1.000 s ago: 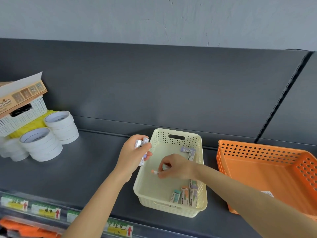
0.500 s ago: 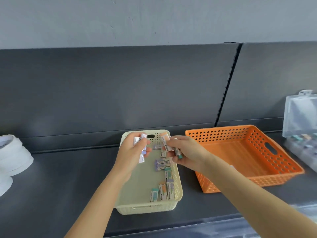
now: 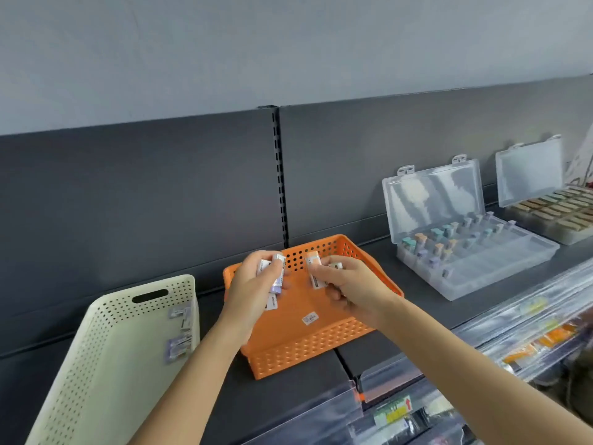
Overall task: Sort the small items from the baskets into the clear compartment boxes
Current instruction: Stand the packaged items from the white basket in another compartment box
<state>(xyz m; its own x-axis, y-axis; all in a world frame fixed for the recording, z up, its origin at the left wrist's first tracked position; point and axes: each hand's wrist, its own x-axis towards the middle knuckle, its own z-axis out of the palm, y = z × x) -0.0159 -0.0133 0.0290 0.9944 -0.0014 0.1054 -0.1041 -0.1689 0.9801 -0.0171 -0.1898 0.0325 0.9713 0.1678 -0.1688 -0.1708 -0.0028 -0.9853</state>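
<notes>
My left hand [image 3: 253, 284] grips a small bundle of erasers [image 3: 275, 277] in white and purple sleeves. My right hand [image 3: 349, 287] pinches two more erasers [image 3: 314, 271]. Both hands hover over the orange basket [image 3: 308, 351], which holds only a sticker. The cream basket [image 3: 106, 354] stands at the lower left with a few erasers along its right wall. An open clear compartment box [image 3: 500, 268], partly filled with upright erasers, sits to the right on the shelf.
A second open clear box [image 3: 552, 220] filled with tan pieces stands at the far right. The dark shelf back panel rises behind. Clear plastic shelf guards with price labels [image 3: 394, 409] run along the front edge below.
The view has swung right; the cream basket slid to the lower left and the clear boxes came into sight. Both hands, still holding erasers, moved from above the cream basket to above the orange one.
</notes>
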